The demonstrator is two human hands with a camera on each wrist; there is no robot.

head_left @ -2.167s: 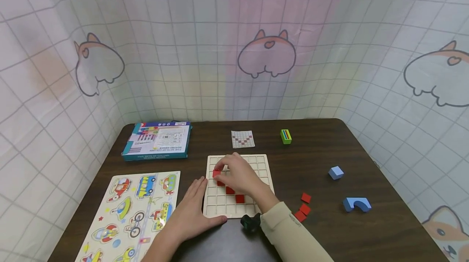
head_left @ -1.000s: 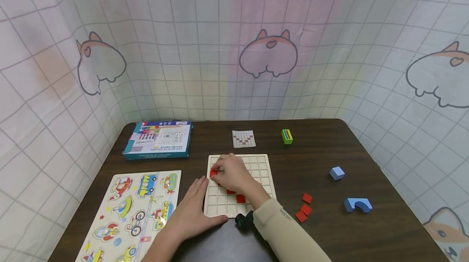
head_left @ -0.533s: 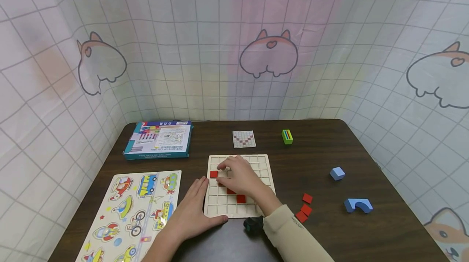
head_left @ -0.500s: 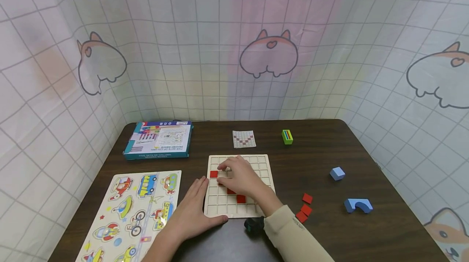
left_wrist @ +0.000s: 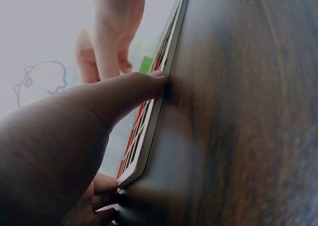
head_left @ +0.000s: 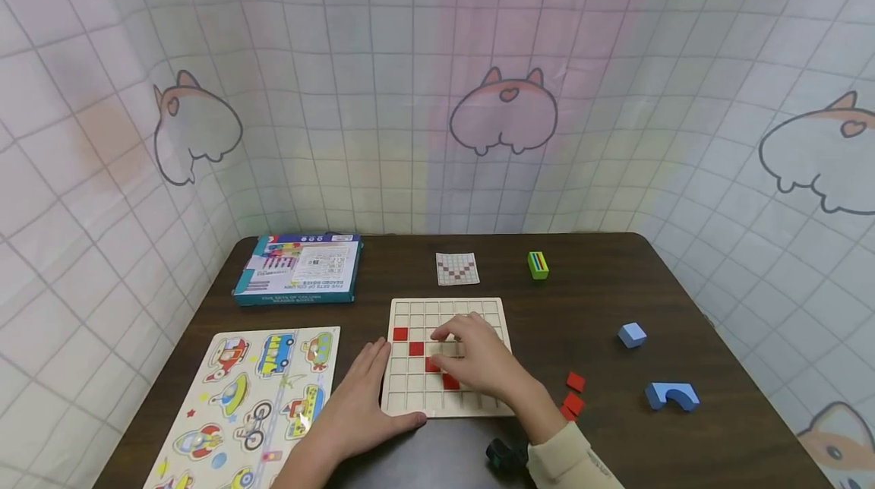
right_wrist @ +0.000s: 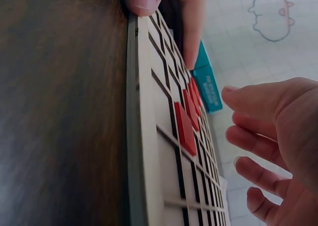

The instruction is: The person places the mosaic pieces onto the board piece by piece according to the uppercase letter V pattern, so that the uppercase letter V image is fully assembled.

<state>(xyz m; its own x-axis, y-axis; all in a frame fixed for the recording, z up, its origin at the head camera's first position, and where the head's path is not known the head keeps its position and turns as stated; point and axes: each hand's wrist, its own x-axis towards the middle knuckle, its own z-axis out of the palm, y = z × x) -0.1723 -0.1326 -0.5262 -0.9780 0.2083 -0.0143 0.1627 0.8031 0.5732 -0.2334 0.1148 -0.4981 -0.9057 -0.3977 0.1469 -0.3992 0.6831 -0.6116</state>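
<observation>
Four flat red square tiles (head_left: 416,349) sit diagonally in the pale, ridged grid board (head_left: 488,321). My left hand (head_left: 364,407) braces its edges, fingers straight. My right hand (head_left: 477,356), loosely curved, grasps nothing; right wrist view, unlike head, shows clearance.

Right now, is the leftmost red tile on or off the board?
On: the head view shows the tile within a square of the board.

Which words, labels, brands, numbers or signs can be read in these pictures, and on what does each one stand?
"FIVE SETS OF COLUMN": on the teal-edged box; the words after it are blurred.
Too small to read: the box's other print and the marks on the right sleeve.
No number or brand can be read.
</observation>
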